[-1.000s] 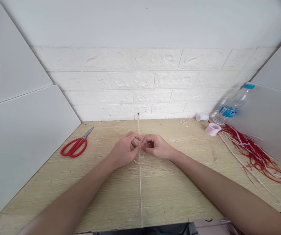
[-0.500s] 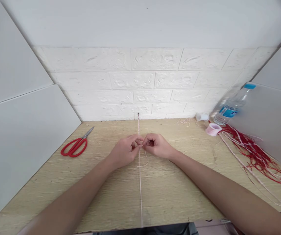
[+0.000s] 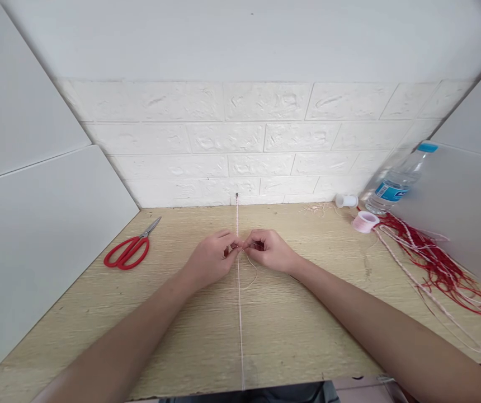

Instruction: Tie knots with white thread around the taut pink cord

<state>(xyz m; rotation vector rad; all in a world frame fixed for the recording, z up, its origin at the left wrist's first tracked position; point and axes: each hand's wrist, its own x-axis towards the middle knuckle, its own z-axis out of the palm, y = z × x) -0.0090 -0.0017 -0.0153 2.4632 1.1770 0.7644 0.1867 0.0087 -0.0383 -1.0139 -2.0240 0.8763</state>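
A pale pink cord (image 3: pixel 241 330) runs taut from a small dark fixing (image 3: pixel 236 195) at the foot of the wall down to the table's front edge. Its upper part (image 3: pixel 237 219) looks thicker and knotted. At the middle of the cord, my left hand (image 3: pixel 217 254) pinches a thin thread with thumb and forefinger. My right hand (image 3: pixel 270 250) is closed on the thread just to the right, its fingertips almost meeting the left ones. A loose loop of thin thread (image 3: pixel 256 274) hangs below the fingers. The exact crossing of the strands is hidden by the fingertips.
Red-handled scissors (image 3: pixel 128 252) lie on the left of the wooden table (image 3: pixel 307 330). At the right are a pink thread spool (image 3: pixel 365 222), a white spool (image 3: pixel 346 201), a water bottle (image 3: pixel 395 184) and a heap of red cords (image 3: pixel 446 263). White panels stand on both sides.
My left hand's fingertips have drawn slightly left and a little apart from the right ones. The loose thread loop has shifted right. My right hand stays nearly still.
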